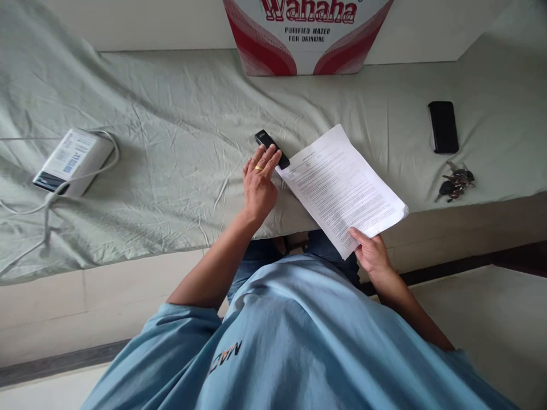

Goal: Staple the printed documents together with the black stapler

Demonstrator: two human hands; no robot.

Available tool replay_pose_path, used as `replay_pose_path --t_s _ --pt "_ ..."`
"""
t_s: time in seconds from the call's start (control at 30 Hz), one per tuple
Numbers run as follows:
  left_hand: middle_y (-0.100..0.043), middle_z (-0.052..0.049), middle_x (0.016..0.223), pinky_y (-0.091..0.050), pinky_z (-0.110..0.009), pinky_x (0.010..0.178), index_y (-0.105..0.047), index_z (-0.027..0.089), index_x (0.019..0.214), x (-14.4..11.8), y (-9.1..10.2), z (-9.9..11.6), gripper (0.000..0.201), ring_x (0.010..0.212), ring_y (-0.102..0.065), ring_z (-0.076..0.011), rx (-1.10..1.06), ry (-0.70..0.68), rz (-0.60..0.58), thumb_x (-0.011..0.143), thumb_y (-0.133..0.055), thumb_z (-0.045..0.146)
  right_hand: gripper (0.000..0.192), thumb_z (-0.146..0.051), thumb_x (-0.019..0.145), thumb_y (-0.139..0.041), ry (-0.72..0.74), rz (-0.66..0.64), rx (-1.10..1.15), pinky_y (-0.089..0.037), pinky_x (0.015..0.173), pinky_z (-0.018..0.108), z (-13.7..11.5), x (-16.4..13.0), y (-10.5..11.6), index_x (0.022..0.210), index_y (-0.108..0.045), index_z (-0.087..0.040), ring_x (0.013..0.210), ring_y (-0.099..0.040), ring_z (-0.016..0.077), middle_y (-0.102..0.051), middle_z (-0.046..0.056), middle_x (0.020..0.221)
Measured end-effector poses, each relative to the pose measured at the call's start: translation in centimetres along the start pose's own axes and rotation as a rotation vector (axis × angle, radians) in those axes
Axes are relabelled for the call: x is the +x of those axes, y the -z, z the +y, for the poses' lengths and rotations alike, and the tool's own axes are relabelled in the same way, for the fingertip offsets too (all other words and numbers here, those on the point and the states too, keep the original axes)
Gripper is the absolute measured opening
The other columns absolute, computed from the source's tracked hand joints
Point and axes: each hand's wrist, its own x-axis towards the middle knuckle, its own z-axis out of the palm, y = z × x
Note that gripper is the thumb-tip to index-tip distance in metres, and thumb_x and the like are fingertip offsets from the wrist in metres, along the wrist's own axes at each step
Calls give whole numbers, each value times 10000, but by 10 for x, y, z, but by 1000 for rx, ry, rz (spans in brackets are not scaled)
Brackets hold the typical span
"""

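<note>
Two hands in play. Left hand (pixel 258 185) lies flat on the sheet-covered counter (pixel 179 148), fingers spread loosely and not closed on anything; fingertips rest against the near end of a small black stapler (pixel 272 148), touching, not gripping. Ring on one finger. Right hand (pixel 372 253) is pinched on the near corner of a stack of printed papers (pixel 342 188), thumb on top, fingers under. Papers lie tilted, far corner on the counter just beside the stapler and seemingly overlapping its near end; near part overhangs the counter edge above the lap. Risk, my read: the grip is at one corner only, so loose pages could fan or slide out of alignment, and the overhanging part could sag or drop off the edge if the pinch slackens. Stapler only nudged by fingertips, so it could skid away on the wrinkled cloth rather than be picked up. Further out: black phone (pixel 443 126) and a bunch of keys (pixel 456 182) well to the right, white power bank (pixel 73 161) with white cable (pixel 51 199) far left, a Wahaha water carton (pixel 305 34) at the back against the wall.
</note>
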Motion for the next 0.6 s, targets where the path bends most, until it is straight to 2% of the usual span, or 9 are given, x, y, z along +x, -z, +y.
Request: replay_pose_path --t_s 0.13,0.27,0.33,0.47,0.57,0.6 --pt "-647 -9 1682 -103 -580 1455 -748 341 1488 -1 0 -1 720 1680 -480 -263 28 14 -27 880 -523 27 609 -407 642 -1057 7 -2 14 -638 1217 504 3 1 -1 1198 -830 -305 1399 -761 327 -871 27 1331" --pt "-640 -4 1683 12 -627 1452 -749 370 1485 3 1 -2 744 1667 -501 -281 32 4 -50 864 -551 11 640 -413 612 -1069 -23 -15 15 -671 1166 544 5 4 -2 1196 -833 -297 1355 -782 355 -888 36 1264" --pt "-624 -22 1701 -22 -637 1451 -738 357 1504 7 2 -4 740 1677 -486 -289 36 -6 -73 875 -553 14 648 -406 599 -1077 -30 -18 25 -668 1172 550 7 3 -2 1190 -836 -296 1356 -781 358 -888 35 1268" --pt "-527 -107 1786 -209 -566 1444 -670 262 1581 5 2 -10 680 1729 -392 -305 -35 -25 -83 924 -595 101 631 -392 602 -1078 1 19 60 -630 1237 521 10 -5 9 1179 -838 -305 1404 -759 338 -877 23 1310" --pt "-424 -180 1837 -300 -549 1418 -616 223 1594 -13 -1 -4 622 1741 -354 -344 -149 27 -2 980 -685 285 605 -395 623 -1067 36 87 95 -610 1265 520 10 -13 19 1175 -834 -317 1417 -754 332 -871 22 1326" --pt "-429 -194 1828 -350 -553 1395 -608 224 1579 -22 -3 2 602 1732 -365 -348 -201 61 41 1000 -698 359 606 -399 626 -1064 50 108 109 -599 1278 524 10 -15 20 1181 -831 -321 1419 -753 331 -868 22 1333"
